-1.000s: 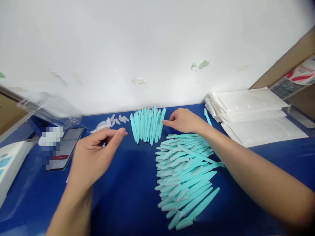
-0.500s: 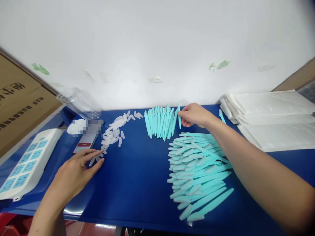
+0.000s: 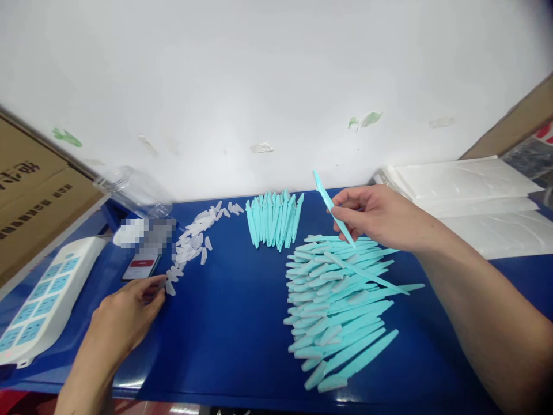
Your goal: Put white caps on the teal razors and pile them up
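Note:
My right hand [image 3: 363, 213] pinches one turquoise eyebrow razor [image 3: 330, 204], tilted, above the upper edge of a big pile. That pile of razors [image 3: 341, 305] has clear caps on many blade ends. At the left, my left hand [image 3: 129, 311] has thumb and index finger together on a small clear blade cap [image 3: 162, 283]. Beside these fingers a loose trail of clear caps [image 3: 194, 236] runs up toward the wall. Between the caps and my right hand lies a row of turquoise razors [image 3: 274, 219], blade ends pointing at the wall.
A white power strip [image 3: 52, 294] and a phone [image 3: 140, 266] lie at the left, with a clear plastic jar [image 3: 133, 190] behind them. Cardboard box [image 3: 34, 190] at far left. White plastic packs [image 3: 475, 196] are stacked at the right, on the blue table [image 3: 216, 340].
My right hand has lifted a razor away from the row, moving right and toward me. My left fingers have closed on a cap and drawn slightly back. The view has shifted slightly.

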### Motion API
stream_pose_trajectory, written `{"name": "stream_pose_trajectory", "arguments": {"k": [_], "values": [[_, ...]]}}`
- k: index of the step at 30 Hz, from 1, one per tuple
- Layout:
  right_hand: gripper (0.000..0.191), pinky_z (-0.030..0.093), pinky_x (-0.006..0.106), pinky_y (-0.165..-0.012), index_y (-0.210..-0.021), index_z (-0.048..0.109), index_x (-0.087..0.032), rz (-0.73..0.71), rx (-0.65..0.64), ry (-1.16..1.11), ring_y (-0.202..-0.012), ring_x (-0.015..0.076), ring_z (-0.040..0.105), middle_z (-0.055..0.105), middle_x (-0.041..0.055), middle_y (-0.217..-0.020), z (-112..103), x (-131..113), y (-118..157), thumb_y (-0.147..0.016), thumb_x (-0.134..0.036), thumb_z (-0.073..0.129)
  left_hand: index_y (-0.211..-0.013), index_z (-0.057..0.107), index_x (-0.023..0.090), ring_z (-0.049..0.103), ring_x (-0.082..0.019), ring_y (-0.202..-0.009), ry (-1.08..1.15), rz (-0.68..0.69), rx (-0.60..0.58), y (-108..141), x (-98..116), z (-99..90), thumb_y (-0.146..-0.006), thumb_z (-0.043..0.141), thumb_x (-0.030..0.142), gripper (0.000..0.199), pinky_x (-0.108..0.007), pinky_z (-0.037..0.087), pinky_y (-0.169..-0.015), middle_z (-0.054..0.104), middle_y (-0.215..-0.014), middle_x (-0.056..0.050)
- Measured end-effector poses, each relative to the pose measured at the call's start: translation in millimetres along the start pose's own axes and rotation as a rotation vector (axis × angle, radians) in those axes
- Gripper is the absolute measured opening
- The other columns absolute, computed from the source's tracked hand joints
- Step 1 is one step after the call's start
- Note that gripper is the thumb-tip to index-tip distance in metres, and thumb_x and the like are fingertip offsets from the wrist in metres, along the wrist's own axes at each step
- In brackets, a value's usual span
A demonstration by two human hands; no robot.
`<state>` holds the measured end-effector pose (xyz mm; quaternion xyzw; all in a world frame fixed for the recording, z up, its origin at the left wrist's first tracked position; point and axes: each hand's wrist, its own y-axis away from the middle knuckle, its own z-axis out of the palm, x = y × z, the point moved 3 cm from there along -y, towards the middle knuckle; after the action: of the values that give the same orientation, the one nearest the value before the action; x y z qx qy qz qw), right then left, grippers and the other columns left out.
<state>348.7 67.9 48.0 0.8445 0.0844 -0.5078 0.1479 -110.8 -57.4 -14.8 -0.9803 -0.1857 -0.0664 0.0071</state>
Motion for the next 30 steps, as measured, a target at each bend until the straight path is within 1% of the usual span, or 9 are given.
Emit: {"name": "stream_pose_trajectory", "arguments": {"k": [3, 8, 10, 13, 15, 18, 20, 24, 30], "values": [[0.020, 0.039, 0.029, -0.047, -0.080, 0.067, -0.022, 0.018, -0.020, 0.062, -0.053, 0.0132, 0.056, 0.072, 0.0014, -0.068, -4.3, 3.3, 9.6, -0.091, -0.038, 0.071, -0.126, 0.079, 0.016, 0.080, -0.033, -0.101, -0.052, -0.047, -0.082, -2.5, 7.2, -5.7, -0.091, 0.063, 0.039, 0.044, -0.035, 0.057, -0.084, 0.085, -0.108, -0.011], [0.020, 0.040, 0.029, -0.052, -0.087, 0.069, -0.023, -0.028, -0.079, 0.095, -0.060, 0.0137, 0.053, 0.069, -0.0008, -0.073, -8.9, 15.3, 17.8, -0.094, -0.042, 0.069, -0.101, 0.082, 0.027, 0.082, -0.028, -0.092, 0.119, -0.085, 0.009, 3.6, 31.7, -23.7, -0.088, 0.071, 0.042, 0.022, -0.029, 0.056, -0.077, 0.086, -0.093, 0.001], [0.020, 0.044, 0.029, -0.056, -0.091, 0.068, -0.023, -0.042, -0.107, 0.050, -0.066, 0.0146, 0.058, 0.069, -0.0008, -0.078, -6.4, 18.3, 17.8, -0.095, -0.043, 0.070, -0.097, 0.082, 0.026, 0.081, -0.026, -0.089, 0.302, -0.121, 0.073, 5.4, 59.8, -32.0, -0.083, 0.079, 0.041, 0.020, -0.028, 0.056, -0.076, 0.086, -0.090, 0.002], [0.023, 0.045, 0.028, -0.059, -0.098, 0.068, -0.024, -0.061, -0.153, 0.022, -0.068, 0.0145, 0.056, 0.061, -0.0025, -0.077, 2.1, 18.4, 17.0, -0.098, -0.047, 0.066, -0.099, 0.082, 0.022, 0.078, -0.019, -0.081, 0.889, 0.000, 0.040, 0.3, 123.3, -33.8, -0.079, 0.089, 0.040, 0.028, -0.025, 0.060, -0.077, 0.084, -0.087, 0.000], [0.025, 0.041, 0.028, -0.057, -0.099, 0.069, -0.024, -0.077, -0.173, 0.041, -0.064, 0.0131, 0.049, 0.057, -0.0036, -0.075, 8.4, 17.5, 18.0, -0.101, -0.048, 0.063, -0.088, 0.083, 0.018, 0.076, -0.017, -0.072, 1.213, 0.075, -0.071, -7.1, 165.5, -26.8, -0.070, 0.097, 0.037, 0.030, -0.024, 0.062, -0.072, 0.082, -0.078, -0.002], [0.029, 0.036, 0.029, -0.056, -0.096, 0.070, -0.024, -0.068, -0.167, 0.055, -0.062, 0.0122, 0.043, 0.059, -0.0032, -0.077, 15.1, 20.0, 22.1, -0.102, -0.051, 0.062, -0.080, 0.082, 0.015, 0.074, -0.014, -0.063, 1.452, 0.091, -0.217, -16.7, 206.9, -9.1, -0.063, 0.103, 0.036, 0.034, -0.021, 0.061, -0.062, 0.079, -0.071, -0.003], [0.034, 0.035, 0.029, -0.057, -0.096, 0.071, -0.024, -0.042, -0.156, 0.046, -0.063, 0.0127, 0.042, 0.059, -0.0026, -0.077, 17.7, 24.4, 24.9, -0.103, -0.056, 0.060, -0.078, 0.082, 0.016, 0.074, -0.013, -0.062, 1.543, 0.075, -0.278, -18.2, 217.7, 3.9, -0.062, 0.104, 0.036, 0.034, -0.019, 0.061, -0.061, 0.080, -0.070, -0.003], [0.036, 0.031, 0.029, -0.055, -0.094, 0.072, -0.025, -0.003, -0.184, 0.027, -0.062, 0.0127, 0.037, 0.053, -0.0033, -0.075, 21.6, 33.2, 27.4, -0.102, -0.058, 0.060, -0.078, 0.083, 0.016, 0.074, -0.011, -0.064, 1.569, 0.021, -0.372, -11.6, 215.7, 25.3, -0.067, 0.103, 0.035, 0.029, -0.015, 0.060, -0.061, 0.080, -0.070, -0.003], [0.034, 0.028, 0.029, -0.053, -0.094, 0.072, -0.026, 0.050, -0.202, -0.001, -0.060, 0.0124, 0.034, 0.049, -0.0038, -0.074, 24.8, 40.0, 26.3, -0.101, -0.058, 0.063, -0.082, 0.085, 0.018, 0.075, -0.011, -0.066, 1.574, 0.019, -0.394, -8.3, 211.2, 31.3, -0.071, 0.101, 0.036, 0.026, -0.015, 0.061, -0.062, 0.080, -0.072, -0.002]]}}
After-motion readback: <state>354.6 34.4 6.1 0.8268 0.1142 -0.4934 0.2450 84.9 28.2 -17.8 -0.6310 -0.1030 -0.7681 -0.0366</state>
